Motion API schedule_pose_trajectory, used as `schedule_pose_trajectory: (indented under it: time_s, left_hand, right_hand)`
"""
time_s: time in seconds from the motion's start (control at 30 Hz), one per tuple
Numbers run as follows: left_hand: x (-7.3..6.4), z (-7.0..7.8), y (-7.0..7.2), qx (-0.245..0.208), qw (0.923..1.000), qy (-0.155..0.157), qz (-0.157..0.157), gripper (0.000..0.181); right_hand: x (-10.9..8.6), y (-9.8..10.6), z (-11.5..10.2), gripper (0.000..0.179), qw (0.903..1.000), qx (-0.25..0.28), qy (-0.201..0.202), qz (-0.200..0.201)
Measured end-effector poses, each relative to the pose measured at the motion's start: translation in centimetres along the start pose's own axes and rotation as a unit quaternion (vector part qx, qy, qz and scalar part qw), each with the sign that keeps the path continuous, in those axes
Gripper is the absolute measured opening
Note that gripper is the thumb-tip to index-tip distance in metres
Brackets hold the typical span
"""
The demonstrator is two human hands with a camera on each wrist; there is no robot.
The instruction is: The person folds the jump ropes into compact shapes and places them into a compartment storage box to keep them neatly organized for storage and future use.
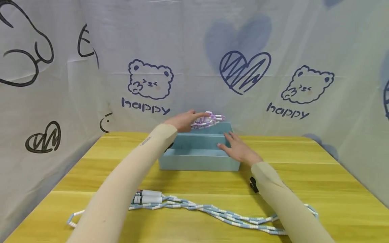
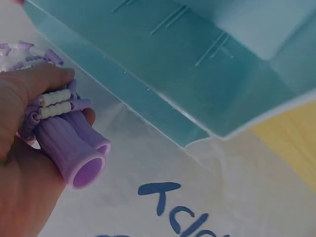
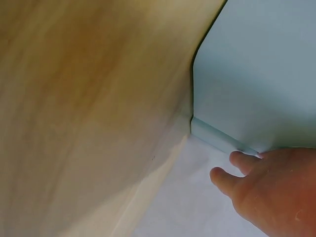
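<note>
My left hand [image 1: 181,121] grips a bundled purple-and-white beaded jump rope [image 1: 204,122] above the far left part of a light blue storage box [image 1: 199,163]. In the left wrist view its purple handles [image 2: 74,145] lie together in the palm, hollow ends outward, with the thumb across the beads. My right hand [image 1: 240,149] rests at the box's right side with fingers spread over the rim. The right wrist view has that hand [image 3: 274,185] against the outer side wall, part of it cut off by the frame edge.
A blue-and-white beaded jump rope [image 1: 218,213] stretches across the near part of the wooden table [image 1: 304,162]. Its white-ended handles [image 1: 149,196] lie at the left, partly behind the left forearm. A cloth backdrop [image 1: 194,40] with drawings hangs behind the box.
</note>
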State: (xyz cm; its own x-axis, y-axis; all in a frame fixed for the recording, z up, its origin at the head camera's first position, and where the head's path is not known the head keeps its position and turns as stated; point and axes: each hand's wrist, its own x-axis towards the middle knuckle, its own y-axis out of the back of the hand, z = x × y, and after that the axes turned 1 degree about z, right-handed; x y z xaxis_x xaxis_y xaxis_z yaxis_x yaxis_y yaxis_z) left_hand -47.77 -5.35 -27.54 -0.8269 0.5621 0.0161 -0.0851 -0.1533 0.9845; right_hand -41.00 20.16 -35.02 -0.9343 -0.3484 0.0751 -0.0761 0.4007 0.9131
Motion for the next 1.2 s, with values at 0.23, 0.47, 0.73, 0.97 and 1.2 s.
schedule_pose_trajectory:
  time_s: [0.23, 0.47, 0.73, 0.97, 1.2]
  left_hand:
    - [1.8, 1.1, -1.1, -0.031, 0.991, 0.101, -0.082, 0.092]
    - [3.0, 0.2, -2.7, -0.063, 0.9814, 0.149, -0.103, 0.079]
    - [3.5, -1.4, -4.3, -0.072, 0.9773, 0.14, -0.141, 0.052]
    - [3.6, -1.8, -4.0, -0.046, 0.9802, 0.083, -0.174, 0.054]
    - [4.3, -1.5, -3.3, -0.062, 0.9835, 0.042, -0.164, 0.045]
  right_hand:
    - [0.1, -0.6, -0.1, 0.077, 1.0, 0.003, -0.004, 0.003]
    - [0.0, -0.9, -0.1, 0.077, 0.9999, 0.012, -0.006, 0.001]
    - [0.1, -1.1, -0.2, 0.075, 0.9999, 0.01, -0.008, 0.007]
    - [0.3, -1.0, -0.2, 0.073, 0.9997, 0.016, -0.016, 0.01]
    - [0.1, -0.6, 0.2, 0.072, 0.9995, 0.019, -0.016, 0.018]
